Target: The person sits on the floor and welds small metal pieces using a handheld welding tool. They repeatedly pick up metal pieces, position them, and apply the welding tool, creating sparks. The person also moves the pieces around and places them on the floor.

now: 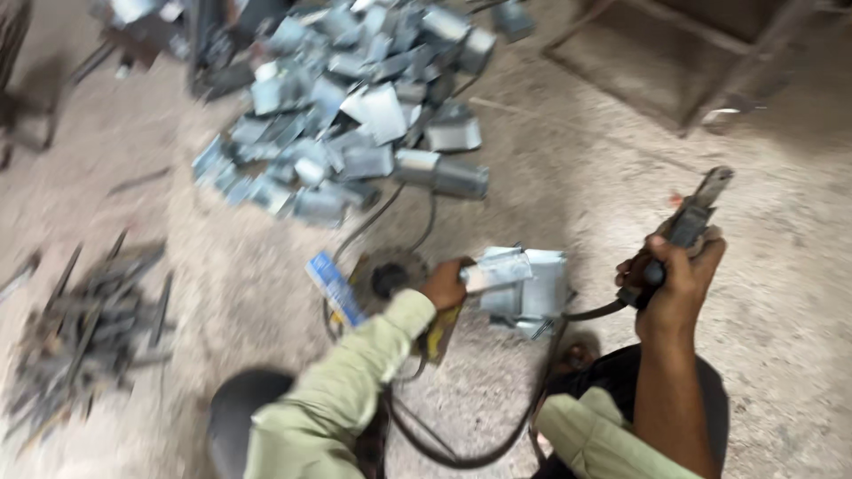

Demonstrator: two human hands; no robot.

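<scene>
Bent metal piece [501,269] — left hand [444,284] fingers clamped on it; right hand [674,279] grips electrode holder [688,226] — trailing cable [497,435] may snag.

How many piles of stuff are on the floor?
2. A pile of shiny bent metal pieces at top centre; a pile of dark metal rods at left. More may lie out of view.

motion blur smears the metal pile [355,106]; the right forearm [670,408] leaves the bottom edge.
</scene>
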